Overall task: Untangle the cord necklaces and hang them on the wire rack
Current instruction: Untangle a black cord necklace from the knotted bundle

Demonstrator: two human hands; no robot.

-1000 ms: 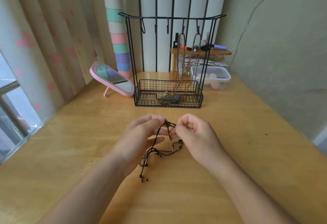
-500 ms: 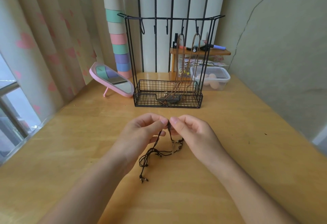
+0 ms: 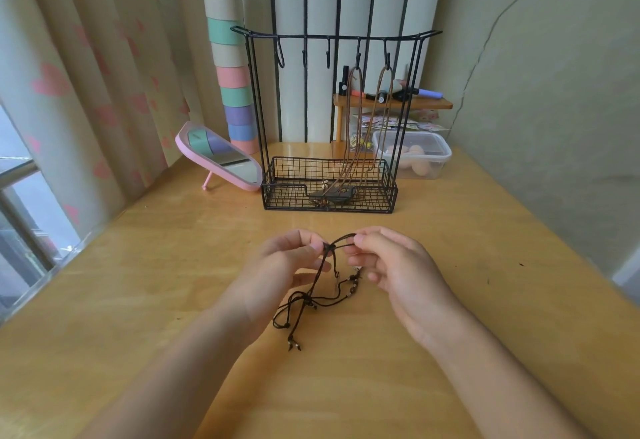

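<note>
A tangled black cord necklace (image 3: 313,294) with small beads hangs between my hands just above the wooden table. My left hand (image 3: 277,268) pinches the cord at a knot near its top. A short loop of the same cord is pinched by my right hand (image 3: 394,265) a little to the right. The loose ends trail down onto the table. Behind them stands the black wire rack (image 3: 329,119) with hooks along its top bar. Two brown cord necklaces (image 3: 360,133) hang from its two right hooks, with their pendants lying in the basket.
A pink tilted mirror (image 3: 221,158) stands left of the rack. A clear plastic box (image 3: 415,158) and a small wooden shelf (image 3: 394,102) with pens sit behind the rack at the right. Curtains and a window line the left side; a wall runs along the right.
My hands have drawn slightly apart, stretching a short length of black cord between the fingertips. The rack and its necklaces have not moved.
</note>
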